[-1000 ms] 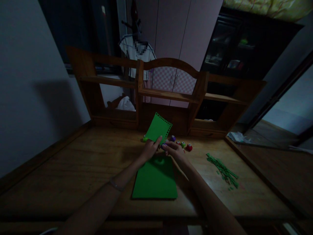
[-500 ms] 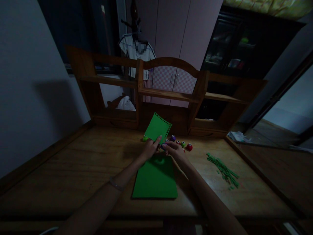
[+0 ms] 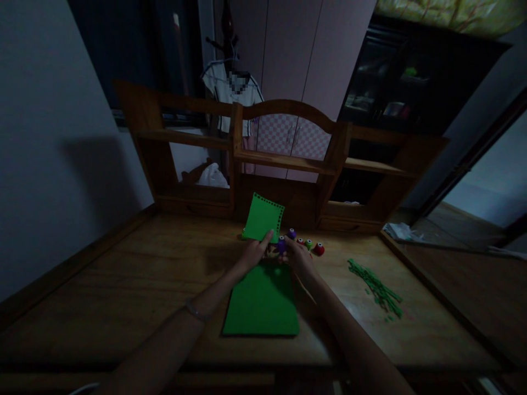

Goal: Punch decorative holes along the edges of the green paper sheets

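My left hand (image 3: 258,249) pinches the lower corner of a green paper sheet (image 3: 263,218), thumb on top. A row of small cut-outs runs along the sheet's far and right edges. In my right hand (image 3: 300,258) is a small purple craft punch (image 3: 281,245) with a white-and-dark top, close to the sheet's lower right corner. Both hands are above the far end of a larger green sheet or stack (image 3: 261,307) lying on the desk. Just beyond my right hand stand another purple punch (image 3: 291,233), a green punch (image 3: 308,244) and a red punch (image 3: 319,249).
A pile of green strips and small bits (image 3: 374,286) lies on the wooden desk (image 3: 123,274) to the right. A wooden shelf unit (image 3: 284,160) rises along the desk's far edge. Raised wooden rims (image 3: 436,291) border the desk's sides.
The green sheet has turned slightly and shifted left and down. The purple punch now shows upright in my right hand, apart from the sheet's right edge, where it was before.
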